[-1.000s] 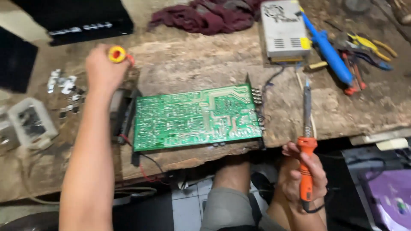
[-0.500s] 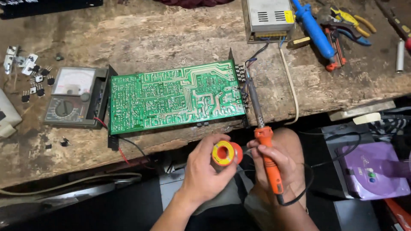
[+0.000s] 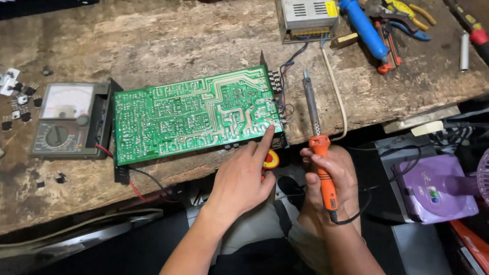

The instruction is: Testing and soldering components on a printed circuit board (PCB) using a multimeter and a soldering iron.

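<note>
Small black parts loose at far left of bench. Meter next, touching left edge of board. Board lies copper side up, near front edge of bench. Left hand: index finger points at lower right corner of board, other fingers curl over yellow solder reel. Right hand closed around orange handle of iron; tip rests on bench just right of board, not on any joint. No soldering seen yet. Power supply, pliers at far right.
</note>
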